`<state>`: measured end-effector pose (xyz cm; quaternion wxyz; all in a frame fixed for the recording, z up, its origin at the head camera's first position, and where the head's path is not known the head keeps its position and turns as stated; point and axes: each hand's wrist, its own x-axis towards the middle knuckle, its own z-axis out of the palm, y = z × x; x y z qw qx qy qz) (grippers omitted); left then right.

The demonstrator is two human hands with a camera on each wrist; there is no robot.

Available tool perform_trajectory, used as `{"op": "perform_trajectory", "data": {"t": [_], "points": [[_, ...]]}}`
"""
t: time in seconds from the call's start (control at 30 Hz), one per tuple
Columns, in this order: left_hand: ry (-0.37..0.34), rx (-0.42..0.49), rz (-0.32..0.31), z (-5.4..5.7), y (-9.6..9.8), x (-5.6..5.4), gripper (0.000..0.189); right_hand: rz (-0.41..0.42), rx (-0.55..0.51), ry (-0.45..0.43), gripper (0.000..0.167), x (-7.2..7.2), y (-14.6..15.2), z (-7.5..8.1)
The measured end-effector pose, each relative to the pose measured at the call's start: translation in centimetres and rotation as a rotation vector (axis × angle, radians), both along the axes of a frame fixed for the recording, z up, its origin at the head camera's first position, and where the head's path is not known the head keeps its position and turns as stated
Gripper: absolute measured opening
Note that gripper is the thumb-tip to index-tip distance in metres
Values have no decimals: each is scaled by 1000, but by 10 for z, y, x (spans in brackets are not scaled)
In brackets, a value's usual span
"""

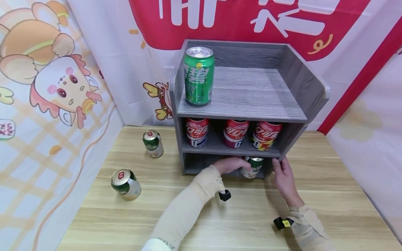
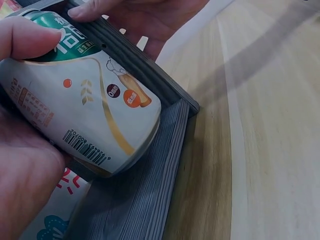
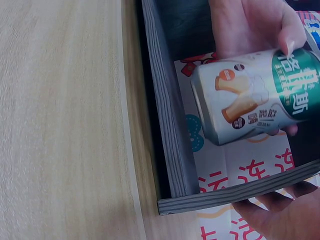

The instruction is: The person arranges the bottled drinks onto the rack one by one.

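Observation:
My left hand (image 1: 231,165) grips a green-and-white drink can (image 1: 255,166) at the right end of the bottom compartment of a grey wooden shelf (image 1: 245,92). The left wrist view shows the thumb across the can's green top part, and its barcode faces that camera. Seen from the right wrist, the can is just above the bottom board, with the left fingers wrapped around it. My right hand (image 1: 285,179) holds the shelf's right side panel, thumb at the front edge and fingers along the outside.
Two more green-and-white cans, a nearer can (image 1: 126,184) and a farther can (image 1: 153,143), stand on the wooden table (image 1: 238,223) left of the shelf. Three red cans (image 1: 236,133) fill the middle compartment. A green can (image 1: 199,76) stands on top. Printed cloth hangs behind.

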<state>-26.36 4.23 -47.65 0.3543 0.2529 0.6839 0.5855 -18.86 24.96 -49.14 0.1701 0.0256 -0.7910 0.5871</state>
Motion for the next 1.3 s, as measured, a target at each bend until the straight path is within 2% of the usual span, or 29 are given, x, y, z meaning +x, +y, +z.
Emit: {"op": "perform_trajectory", "data": {"t": [0.13,0.33,0.53,0.77,1.03,1.3], "points": [[12,-7,-12,-2,6,-5,32,-7,17,-6,44,0,0,1],[13,30,0,-8,9,-10,12,-3,33,-26,44,0,0,1],[25,60,11,-18,10,-15,10,-11,29,-31,44,1,0,0],[41,25,93,-26,11,-15,16,14,52,-33,48,2,1,0],[19,15,119,-25,16,-18,11,4,35,-20,46,2,0,2],[-1,66,120,-21,21,-17,2,2,37,-16,46,1,1,1]]}}
